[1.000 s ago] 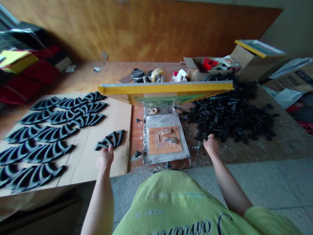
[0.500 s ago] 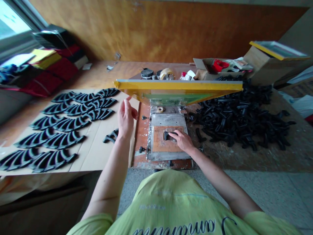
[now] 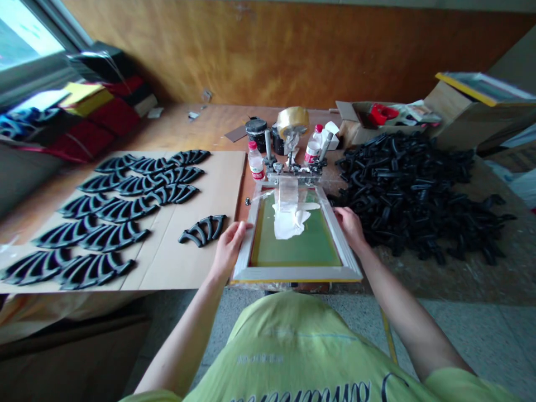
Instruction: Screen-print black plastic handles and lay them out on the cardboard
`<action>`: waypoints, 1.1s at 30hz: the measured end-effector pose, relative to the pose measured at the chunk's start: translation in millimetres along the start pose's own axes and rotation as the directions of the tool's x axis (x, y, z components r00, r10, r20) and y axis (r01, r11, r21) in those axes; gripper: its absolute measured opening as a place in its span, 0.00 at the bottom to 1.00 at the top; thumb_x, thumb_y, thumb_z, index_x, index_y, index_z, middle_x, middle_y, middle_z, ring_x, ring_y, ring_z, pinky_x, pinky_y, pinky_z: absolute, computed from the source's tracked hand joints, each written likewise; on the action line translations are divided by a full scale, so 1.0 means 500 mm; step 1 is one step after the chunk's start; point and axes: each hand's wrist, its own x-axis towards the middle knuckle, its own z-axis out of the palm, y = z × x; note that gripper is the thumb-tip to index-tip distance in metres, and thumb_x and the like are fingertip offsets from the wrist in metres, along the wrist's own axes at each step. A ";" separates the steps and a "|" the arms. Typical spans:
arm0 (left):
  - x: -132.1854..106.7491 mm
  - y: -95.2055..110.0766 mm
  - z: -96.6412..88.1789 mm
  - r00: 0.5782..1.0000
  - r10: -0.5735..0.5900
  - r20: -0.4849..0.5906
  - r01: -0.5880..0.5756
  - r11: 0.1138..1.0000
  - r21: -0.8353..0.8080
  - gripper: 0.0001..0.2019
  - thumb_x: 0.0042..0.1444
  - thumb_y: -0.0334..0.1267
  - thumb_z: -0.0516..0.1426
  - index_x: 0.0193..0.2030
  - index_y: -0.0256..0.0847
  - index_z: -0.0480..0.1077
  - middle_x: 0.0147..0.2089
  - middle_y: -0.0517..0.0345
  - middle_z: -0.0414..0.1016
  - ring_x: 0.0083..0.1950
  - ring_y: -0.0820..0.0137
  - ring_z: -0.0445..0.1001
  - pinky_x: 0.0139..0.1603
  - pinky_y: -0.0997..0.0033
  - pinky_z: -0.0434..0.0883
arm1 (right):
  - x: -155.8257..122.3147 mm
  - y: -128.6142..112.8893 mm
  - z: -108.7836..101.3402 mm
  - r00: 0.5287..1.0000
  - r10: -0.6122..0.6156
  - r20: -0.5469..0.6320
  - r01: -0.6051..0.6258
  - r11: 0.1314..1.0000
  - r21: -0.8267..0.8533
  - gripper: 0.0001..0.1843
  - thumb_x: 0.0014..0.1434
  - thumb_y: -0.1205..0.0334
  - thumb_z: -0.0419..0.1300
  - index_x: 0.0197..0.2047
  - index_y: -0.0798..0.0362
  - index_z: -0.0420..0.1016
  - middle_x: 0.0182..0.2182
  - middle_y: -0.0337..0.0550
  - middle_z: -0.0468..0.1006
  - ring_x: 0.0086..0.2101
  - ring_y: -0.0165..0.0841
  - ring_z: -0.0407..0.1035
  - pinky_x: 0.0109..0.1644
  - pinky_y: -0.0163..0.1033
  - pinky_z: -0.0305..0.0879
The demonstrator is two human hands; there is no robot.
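A screen printing frame with pale edges and green mesh lies lowered over the spot in front of me. White ink is smeared on the mesh, against a pale squeegee near the hinge end. My left hand is closed on the frame's left edge, fingers curled. On the opposite edge, my right hand grips the frame's right side. The base plate and the black part seen on it before are hidden under the frame. Beside my left hand, a short row of black curved handles rests on cardboard.
Rows of black handles cover the cardboard sheet at left. A heap of black handles lies at right. Behind the hinge clamp stand bottles, a black tub and a tape roll.
The raised frame has swung down flat. My right hand has let go of the black part and moved to the frame's right edge; my left hand has come down to its left edge.
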 end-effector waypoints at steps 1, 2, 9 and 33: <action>-0.008 -0.034 0.001 0.997 -0.067 0.029 0.066 0.998 0.007 0.29 0.53 0.62 0.58 0.50 0.40 0.74 0.30 0.59 0.74 0.27 0.72 0.70 0.27 0.74 0.65 | 0.019 -0.010 -0.009 0.998 -0.042 -0.039 0.042 0.999 0.008 0.20 0.66 0.61 0.51 0.58 0.56 0.73 0.48 0.51 0.74 0.44 0.37 0.71 0.53 0.43 0.66; -0.011 -0.067 0.004 0.992 -0.117 0.056 0.117 0.993 0.009 0.32 0.52 0.61 0.59 0.56 0.40 0.71 0.31 0.59 0.75 0.28 0.72 0.70 0.27 0.74 0.65 | 0.036 -0.029 -0.013 0.990 -0.114 -0.077 0.115 0.993 0.009 0.23 0.64 0.60 0.55 0.61 0.54 0.70 0.52 0.52 0.72 0.46 0.38 0.70 0.55 0.44 0.66; 0.012 -0.189 0.021 0.987 -0.158 0.040 0.146 0.967 0.210 0.33 0.57 0.57 0.55 0.65 0.42 0.65 0.28 0.61 0.73 0.27 0.71 0.69 0.27 0.75 0.63 | 0.078 -0.195 0.052 0.862 -0.479 0.166 0.504 0.845 -0.180 0.16 0.58 0.65 0.64 0.50 0.54 0.75 0.45 0.50 0.77 0.48 0.43 0.69 0.52 0.45 0.66; 0.006 -0.190 0.018 0.978 -0.200 0.063 0.194 0.977 0.091 0.34 0.55 0.59 0.57 0.61 0.38 0.66 0.34 0.54 0.78 0.30 0.68 0.73 0.28 0.72 0.67 | -0.030 -0.148 0.072 0.786 -0.554 0.275 0.584 0.811 -0.035 0.13 0.61 0.65 0.61 0.49 0.45 0.77 0.44 0.38 0.81 0.41 0.34 0.74 0.43 0.36 0.68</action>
